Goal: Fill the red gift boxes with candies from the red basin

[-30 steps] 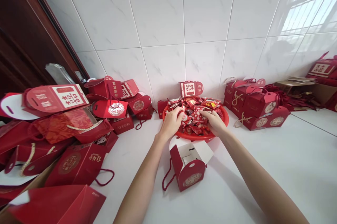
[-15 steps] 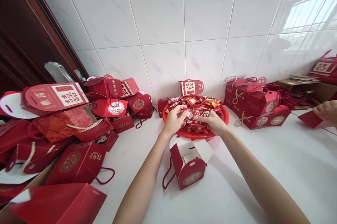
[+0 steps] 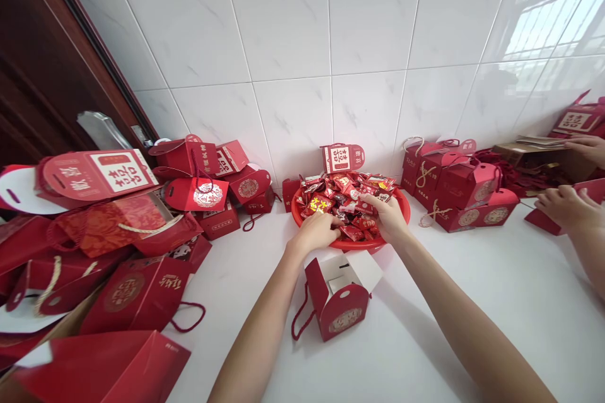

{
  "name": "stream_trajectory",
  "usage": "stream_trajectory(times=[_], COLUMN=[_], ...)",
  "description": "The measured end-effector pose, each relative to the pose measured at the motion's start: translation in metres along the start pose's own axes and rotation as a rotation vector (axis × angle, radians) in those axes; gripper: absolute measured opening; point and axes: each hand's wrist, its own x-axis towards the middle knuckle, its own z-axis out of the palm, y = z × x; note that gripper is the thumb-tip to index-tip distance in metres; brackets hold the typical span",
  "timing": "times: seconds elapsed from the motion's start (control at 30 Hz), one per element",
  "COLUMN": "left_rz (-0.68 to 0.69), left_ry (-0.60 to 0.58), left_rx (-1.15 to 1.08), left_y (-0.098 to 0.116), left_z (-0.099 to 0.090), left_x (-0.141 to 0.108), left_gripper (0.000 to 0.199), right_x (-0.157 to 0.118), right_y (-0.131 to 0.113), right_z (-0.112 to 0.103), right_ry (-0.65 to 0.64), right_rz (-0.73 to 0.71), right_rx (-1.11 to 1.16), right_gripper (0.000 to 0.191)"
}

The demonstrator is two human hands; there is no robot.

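Observation:
A round red basin [image 3: 405, 214] full of wrapped candies [image 3: 347, 192] stands against the tiled wall. My left hand [image 3: 317, 231] is at its front left, fingers bent down among the candies; what they hold, if anything, is hidden. At the right side of the basin, my right hand [image 3: 388, 217] has its fingers pressed round a red candy packet [image 3: 375, 196]. Just in front of the basin is a red gift box [image 3: 344, 308] with its top open, its white inside showing and a cord handle hanging at its left.
Red boxes [image 3: 127, 296] are piled along the left, with more [image 3: 208, 157] by the wall. Closed boxes [image 3: 477, 201] stand right of the basin. At the far right, another person's hands [image 3: 571, 207] are at a red box. A small box [image 3: 343, 158] sits behind the basin.
My left hand has moved down and nearer, away from my right hand. My right hand has shifted slightly to the right. The other person's hands have come further into view.

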Motion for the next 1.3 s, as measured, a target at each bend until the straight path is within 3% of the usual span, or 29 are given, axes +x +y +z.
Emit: stream_trajectory(times=[0.1, 0.23, 0.33, 0.47, 0.63, 0.87, 1.03, 1.13, 1.3], left_rz=[-0.031, -0.099, -0.083, -0.042, 0.037, 0.011, 0.044, 0.042, 0.024], left_ry=[-0.034, 0.045, 0.086, 0.229, 0.312, 0.419, 0.367, 0.314, 0.087], left_rx=[0.059, -0.022, -0.102, -0.378, -0.839, -0.959, -0.935, -0.837, -0.519], left_y=[0.006, 0.005, -0.001, -0.006, 0.0, 0.013, 0.019, 0.018, 0.011], left_z=[0.004, 0.011, 0.012, -0.002, -0.024, -0.029, -0.038, -0.044, -0.046], left_x=[0.004, 0.009, 0.01, 0.006, -0.004, -0.011, -0.022, -0.038, -0.069], left_gripper=[0.029, 0.039, 0.033, 0.02, 0.029, 0.035, 0.036, 0.036, 0.022], right_x=[-0.002, -0.002, -0.001, -0.001, -0.003, -0.024, -0.037, -0.043, -0.052], right_y=[-0.001, -0.001, -0.002, -0.004, -0.012, -0.026, -0.034, -0.043, -0.057], right_z=[0.001, 0.001, -0.001, -0.003, -0.003, 0.01, 0.017, 0.017, 0.012], right_ry=[-0.003, -0.01, -0.021, -0.053, -0.108, -0.281, -0.299, -0.305, -0.449], right_rz=[0.004, 0.018, 0.021, 0.067, 0.151, 0.147, -0.007, -0.124, -0.194], right_rx=[-0.013, -0.013, 0.014, 0.04, 0.011, -0.033, -0.063, -0.206, -0.543], right_gripper=[0.034, 0.031, 0.03, 0.03, 0.024, 0.029, 0.025, 0.023, 0.013])
